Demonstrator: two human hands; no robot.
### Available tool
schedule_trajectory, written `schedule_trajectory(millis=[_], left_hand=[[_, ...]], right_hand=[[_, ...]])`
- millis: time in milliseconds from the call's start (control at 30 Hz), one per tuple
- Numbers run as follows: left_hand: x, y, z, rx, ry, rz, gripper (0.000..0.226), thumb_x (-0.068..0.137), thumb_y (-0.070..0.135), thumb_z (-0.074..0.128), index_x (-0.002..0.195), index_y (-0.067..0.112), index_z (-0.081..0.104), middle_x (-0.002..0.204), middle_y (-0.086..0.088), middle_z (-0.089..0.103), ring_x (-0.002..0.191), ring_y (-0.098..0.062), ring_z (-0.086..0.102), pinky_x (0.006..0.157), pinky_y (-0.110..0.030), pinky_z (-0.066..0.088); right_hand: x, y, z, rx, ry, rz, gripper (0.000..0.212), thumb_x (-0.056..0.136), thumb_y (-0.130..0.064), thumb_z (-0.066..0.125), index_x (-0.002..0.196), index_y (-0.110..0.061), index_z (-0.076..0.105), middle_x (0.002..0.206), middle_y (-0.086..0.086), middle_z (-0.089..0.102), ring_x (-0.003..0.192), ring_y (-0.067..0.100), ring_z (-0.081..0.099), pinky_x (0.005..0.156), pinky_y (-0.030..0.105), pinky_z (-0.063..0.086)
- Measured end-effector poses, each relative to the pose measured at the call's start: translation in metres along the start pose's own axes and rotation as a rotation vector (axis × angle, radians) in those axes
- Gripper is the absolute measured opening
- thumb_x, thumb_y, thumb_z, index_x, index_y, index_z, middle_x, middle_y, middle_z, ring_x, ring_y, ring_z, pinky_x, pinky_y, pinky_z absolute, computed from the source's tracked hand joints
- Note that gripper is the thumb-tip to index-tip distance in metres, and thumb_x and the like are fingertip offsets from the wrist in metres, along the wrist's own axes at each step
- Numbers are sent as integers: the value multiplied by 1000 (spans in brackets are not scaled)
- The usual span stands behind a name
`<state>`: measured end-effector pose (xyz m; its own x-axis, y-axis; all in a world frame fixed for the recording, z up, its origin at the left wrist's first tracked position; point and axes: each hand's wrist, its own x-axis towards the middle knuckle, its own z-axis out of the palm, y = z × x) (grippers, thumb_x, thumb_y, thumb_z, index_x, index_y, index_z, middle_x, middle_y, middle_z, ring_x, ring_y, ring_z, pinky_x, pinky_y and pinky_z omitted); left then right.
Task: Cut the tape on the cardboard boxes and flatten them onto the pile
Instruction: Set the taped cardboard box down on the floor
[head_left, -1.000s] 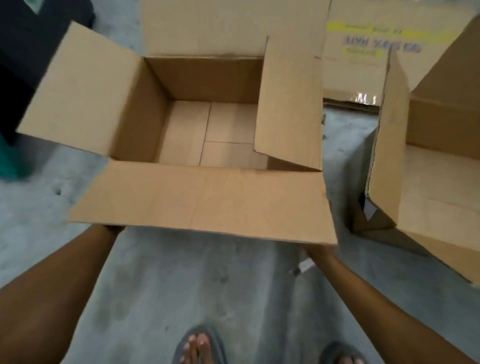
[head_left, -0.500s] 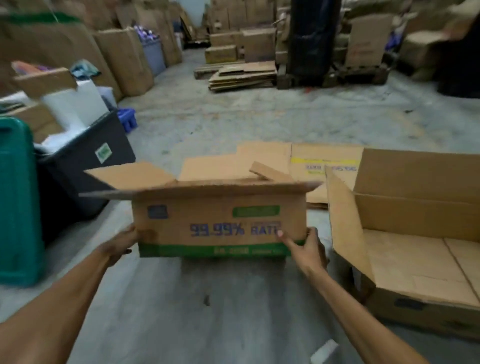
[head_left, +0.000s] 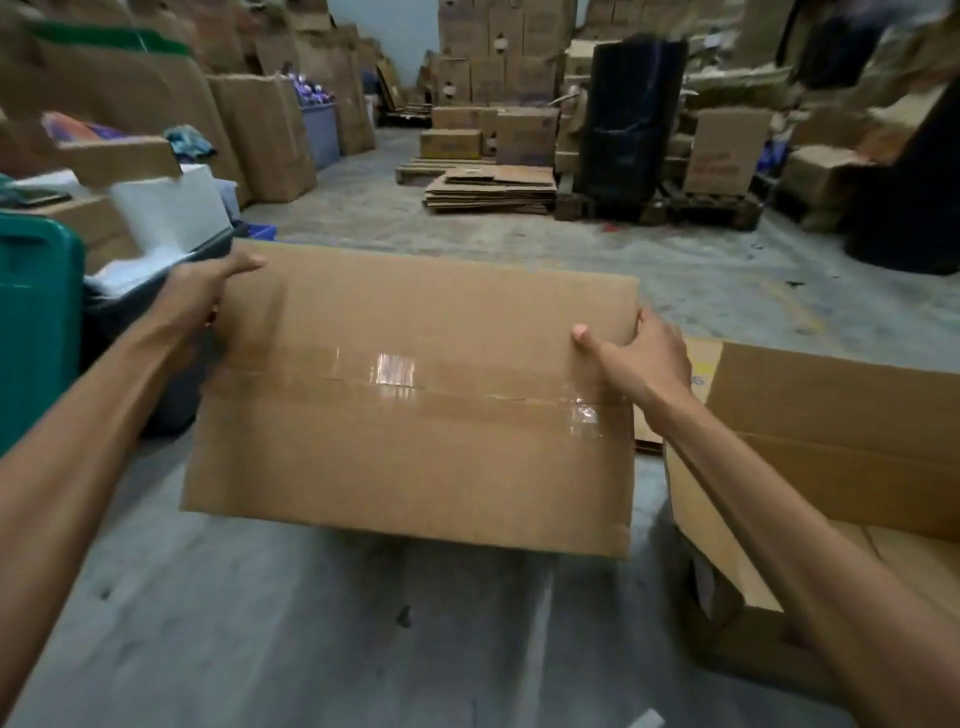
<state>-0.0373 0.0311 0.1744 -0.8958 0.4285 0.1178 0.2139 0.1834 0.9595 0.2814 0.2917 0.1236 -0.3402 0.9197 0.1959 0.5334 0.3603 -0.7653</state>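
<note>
**Cardboard box held up by both hands, taped face toward the camera**

Cardboard box (head_left: 410, 395): plain brown, lifted clear of the grey concrete floor (head_left: 311, 639), its broad taped face turned to the viewer. Clear tape (head_left: 395, 371) runs straight across that face along the centre seam, glossy and uncut. No print can be read on this face.

Left hand (head_left: 200, 291): arm stretched forward, hand clamped on the box's upper left corner, thumb lying along the top edge, fingers hidden behind the box.

Right hand (head_left: 641, 356): arm stretched forward, hand gripping the box's right edge just above the tape, thumb pressed flat on the front face, fingers wrapped round the side.

Open carton (head_left: 831, 441): on the floor just right of the held box, flaps up. Partly hidden blue lettering between the two, unreadable.

Flattened pile (head_left: 491, 192): on the floor well beyond the box.

Green bin (head_left: 36, 332): left of the box. Writing on the distant cartons too blurred to read.
</note>
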Motion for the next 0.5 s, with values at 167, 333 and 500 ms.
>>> schedule_trajectory(millis=[167,333,500], left_hand=[[14,24,-13,315,64,48,82,75,52,77,140,10,49,137,-9,53,122,-27,50,99,-41,41],[20,53,-9,520,45,-6,86,80,55,72,147,12,40,148,-14,44,132,-35,43,104,-48,38],[36,22,17,598,-45,-17,56,79,50,74,108,5,60,122,-17,58,109,-33,54,95,-43,42]], right_hand=[[15,-16,-5,-108,64,-84,76,77,-72,62,130,-18,53,129,12,60,120,34,55,96,44,46],[22,-29,-13,-198,107,-90,72,85,-66,59,136,-17,49,131,12,59,121,35,54,93,45,45],[23,-16,-1,-286,76,-44,63,89,-61,58,129,-13,55,130,17,60,123,40,52,95,44,43]])
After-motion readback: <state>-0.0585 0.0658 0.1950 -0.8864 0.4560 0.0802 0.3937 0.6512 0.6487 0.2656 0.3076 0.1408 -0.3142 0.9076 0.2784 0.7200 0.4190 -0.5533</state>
